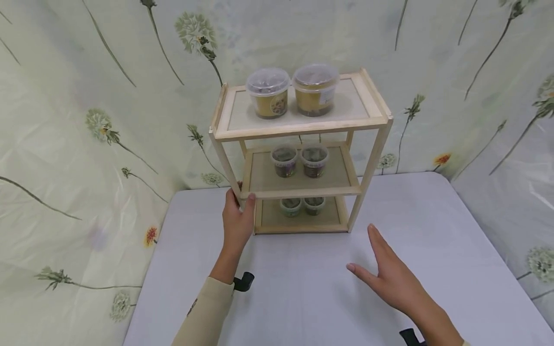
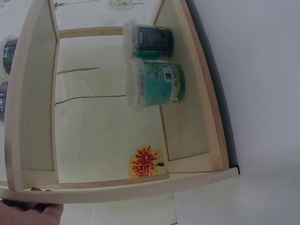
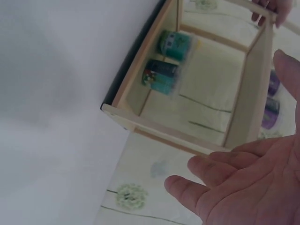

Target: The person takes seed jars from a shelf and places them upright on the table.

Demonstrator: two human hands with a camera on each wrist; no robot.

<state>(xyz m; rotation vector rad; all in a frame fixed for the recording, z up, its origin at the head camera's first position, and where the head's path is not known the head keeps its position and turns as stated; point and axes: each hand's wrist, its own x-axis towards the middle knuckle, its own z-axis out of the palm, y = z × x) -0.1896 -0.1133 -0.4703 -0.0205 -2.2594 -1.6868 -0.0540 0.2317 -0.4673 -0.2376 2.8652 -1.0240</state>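
Note:
A three-tier wooden shelf point(image 1: 303, 129) stands upright on the table. My left hand point(image 1: 236, 223) grips its left front post at the middle tier, thumb in front and fingers behind. To the right of the shelf's lower part, my right hand point(image 1: 396, 278) hangs over the table, fingers extended, thumb apart, holding nothing. On the top tier sit two large clear-lidded tubs, a left yellow tub point(image 1: 270, 96) and a right yellow tub point(image 1: 315, 93). Two purple-labelled cups point(image 1: 284, 166) share the middle tier. The bottom tier holds a teal cup point(image 2: 161, 84) and a darker-labelled cup point(image 2: 154, 41).
A white-covered table point(image 1: 303, 288) extends in front of and to both sides of the shelf. Behind and beside it hangs a flower-printed sheet point(image 1: 130, 105). Black wrist straps with camera mounts point(image 1: 244, 282) show at both wrists.

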